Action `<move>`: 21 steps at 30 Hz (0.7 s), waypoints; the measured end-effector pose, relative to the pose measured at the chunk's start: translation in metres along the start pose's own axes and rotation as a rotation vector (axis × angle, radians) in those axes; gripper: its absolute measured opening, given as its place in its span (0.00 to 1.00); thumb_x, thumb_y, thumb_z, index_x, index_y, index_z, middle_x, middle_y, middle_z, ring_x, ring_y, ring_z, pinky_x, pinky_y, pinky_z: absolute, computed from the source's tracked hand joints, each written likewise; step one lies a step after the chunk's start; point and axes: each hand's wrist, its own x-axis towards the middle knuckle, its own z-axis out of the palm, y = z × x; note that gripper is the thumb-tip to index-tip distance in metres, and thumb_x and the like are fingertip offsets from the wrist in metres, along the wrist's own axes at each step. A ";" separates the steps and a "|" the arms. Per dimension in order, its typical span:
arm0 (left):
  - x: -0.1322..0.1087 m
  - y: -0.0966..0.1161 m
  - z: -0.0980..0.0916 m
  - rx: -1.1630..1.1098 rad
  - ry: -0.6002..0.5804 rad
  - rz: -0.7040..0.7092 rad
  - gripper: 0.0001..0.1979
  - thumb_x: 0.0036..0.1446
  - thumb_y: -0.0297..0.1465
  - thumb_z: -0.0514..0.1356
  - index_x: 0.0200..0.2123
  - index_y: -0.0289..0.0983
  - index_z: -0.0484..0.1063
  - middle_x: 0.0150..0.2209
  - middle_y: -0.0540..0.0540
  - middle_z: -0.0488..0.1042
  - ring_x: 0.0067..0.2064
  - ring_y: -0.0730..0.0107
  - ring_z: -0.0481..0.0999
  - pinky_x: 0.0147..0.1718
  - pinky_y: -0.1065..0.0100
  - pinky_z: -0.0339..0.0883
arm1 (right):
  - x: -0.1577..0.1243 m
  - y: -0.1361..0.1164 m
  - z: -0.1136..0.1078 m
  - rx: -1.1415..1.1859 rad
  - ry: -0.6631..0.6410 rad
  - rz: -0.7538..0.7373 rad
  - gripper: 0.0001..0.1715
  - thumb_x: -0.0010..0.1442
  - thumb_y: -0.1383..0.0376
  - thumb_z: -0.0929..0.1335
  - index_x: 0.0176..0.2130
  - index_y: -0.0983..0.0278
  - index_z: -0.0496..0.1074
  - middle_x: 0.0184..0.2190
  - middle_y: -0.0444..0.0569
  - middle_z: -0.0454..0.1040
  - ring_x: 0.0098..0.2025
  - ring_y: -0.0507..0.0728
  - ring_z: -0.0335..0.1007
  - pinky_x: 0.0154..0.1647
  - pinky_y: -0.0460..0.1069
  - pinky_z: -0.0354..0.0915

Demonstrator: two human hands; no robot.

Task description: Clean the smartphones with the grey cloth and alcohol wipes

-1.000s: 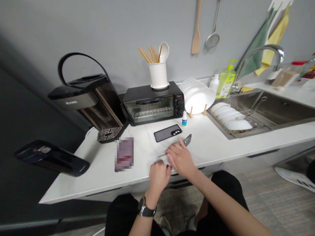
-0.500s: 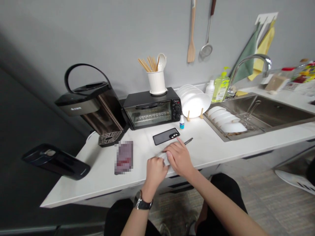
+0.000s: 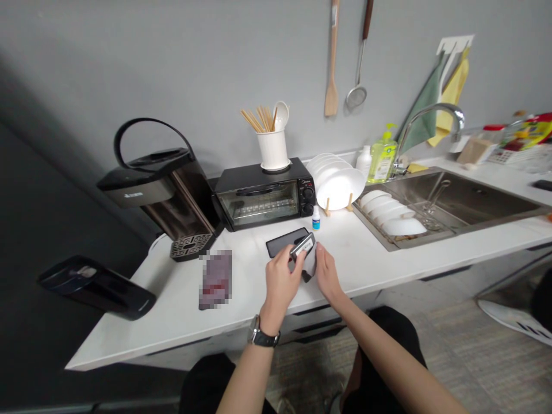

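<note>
My left hand (image 3: pixel 282 279), with a watch on its wrist, pinches a small dark-rimmed rectangular object (image 3: pixel 303 246) with a pale label. Beside it, my right hand (image 3: pixel 328 275) grips a grey cloth (image 3: pixel 310 261) by its edge. Something dark shows below the cloth; what it is I cannot make out. A black phone or phone case (image 3: pixel 280 244) lies flat on the white counter just behind my hands, partly covered by the held object. A small white bottle with a blue label (image 3: pixel 316 219) stands upright behind it.
A black toaster oven (image 3: pixel 263 201) carries a white utensil holder (image 3: pixel 273 150). A water dispenser (image 3: pixel 172 195), a dark canister (image 3: pixel 99 287) and a blurred purple item (image 3: pixel 216 279) are at left. White plates (image 3: pixel 340 187) and a sink (image 3: pixel 474 198) are at right.
My hands have moved apart, and the labelled rectangular object now shows upright in my left hand. The dark pen-like item on the counter no longer shows there. The view has shifted slightly.
</note>
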 end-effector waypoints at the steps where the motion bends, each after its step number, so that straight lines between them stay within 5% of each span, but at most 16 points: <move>1: 0.001 0.001 0.004 -0.042 0.006 0.011 0.08 0.70 0.35 0.59 0.43 0.38 0.75 0.39 0.45 0.80 0.40 0.65 0.80 0.41 0.68 0.72 | -0.001 -0.006 0.002 0.029 0.019 0.005 0.26 0.77 0.51 0.50 0.36 0.58 0.65 0.29 0.46 0.72 0.31 0.57 0.70 0.35 0.50 0.65; 6: -0.007 -0.001 0.016 -0.139 0.015 0.094 0.15 0.70 0.31 0.57 0.58 0.39 0.70 0.55 0.40 0.77 0.57 0.62 0.77 0.58 0.61 0.71 | 0.001 -0.024 0.002 0.126 0.085 -0.004 0.19 0.77 0.53 0.53 0.43 0.58 0.64 0.34 0.45 0.70 0.34 0.56 0.67 0.38 0.50 0.64; 12: -0.030 -0.020 0.033 -0.231 -0.127 0.067 0.28 0.68 0.26 0.56 0.69 0.41 0.58 0.67 0.38 0.66 0.69 0.58 0.66 0.67 0.55 0.62 | 0.003 -0.026 -0.002 0.146 0.132 -0.074 0.18 0.76 0.56 0.55 0.45 0.60 0.67 0.37 0.47 0.71 0.38 0.56 0.68 0.42 0.51 0.64; 14: -0.037 -0.026 0.037 -0.247 -0.211 0.008 0.28 0.67 0.26 0.55 0.69 0.40 0.57 0.65 0.36 0.69 0.67 0.55 0.70 0.64 0.54 0.66 | 0.003 -0.028 -0.003 0.133 0.161 -0.092 0.17 0.77 0.57 0.54 0.44 0.60 0.67 0.36 0.46 0.71 0.37 0.56 0.68 0.40 0.51 0.64; 17: -0.044 -0.031 0.040 -0.237 -0.331 -0.115 0.25 0.68 0.27 0.54 0.66 0.37 0.61 0.51 0.35 0.81 0.51 0.53 0.82 0.49 0.57 0.75 | 0.006 -0.036 -0.006 0.108 0.195 -0.189 0.17 0.76 0.60 0.54 0.46 0.60 0.68 0.38 0.48 0.72 0.40 0.57 0.69 0.43 0.52 0.65; 21: -0.044 -0.037 0.041 -0.176 -0.350 -0.126 0.22 0.65 0.27 0.54 0.62 0.35 0.65 0.44 0.37 0.83 0.43 0.54 0.83 0.40 0.60 0.75 | 0.015 -0.051 -0.014 -0.118 0.045 -0.511 0.16 0.74 0.65 0.57 0.41 0.60 0.71 0.41 0.51 0.75 0.46 0.60 0.67 0.52 0.58 0.63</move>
